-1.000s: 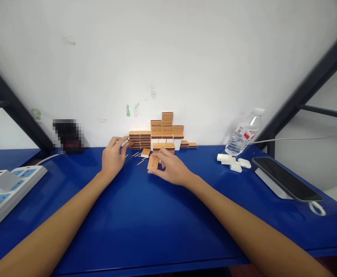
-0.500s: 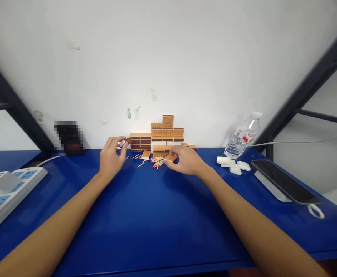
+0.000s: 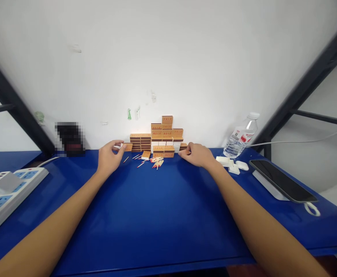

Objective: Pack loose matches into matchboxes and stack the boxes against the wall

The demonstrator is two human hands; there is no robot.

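Note:
My left hand (image 3: 110, 156) pinches a matchbox (image 3: 128, 147) by its end, just beside the left end of a stacked row of matchboxes (image 3: 140, 142). My right hand (image 3: 197, 154) is curled at the right end of the build, thumb and fingers close to a matchbox (image 3: 183, 146) partly hidden behind them. What those fingers hold, if anything, cannot be made out. Between the hands rises a stepped stack of orange matchboxes (image 3: 167, 133). Two matchboxes (image 3: 168, 151) stand at its front. Loose red-tipped matches (image 3: 157, 163) and one matchbox lying flat (image 3: 145, 155) are in front.
A water bottle (image 3: 241, 136) leans by the wall at the right. Near it are small white pieces (image 3: 234, 168) and a phone (image 3: 282, 180) on a white block. At the left lies a power strip (image 3: 15, 188). The blue tabletop (image 3: 153, 219) spans the foreground.
My right hand has moved right, away from the front matchboxes; the matchbox it held there is no longer seen in its fingers. The left hand's matchbox has turned, its orange face now forward.

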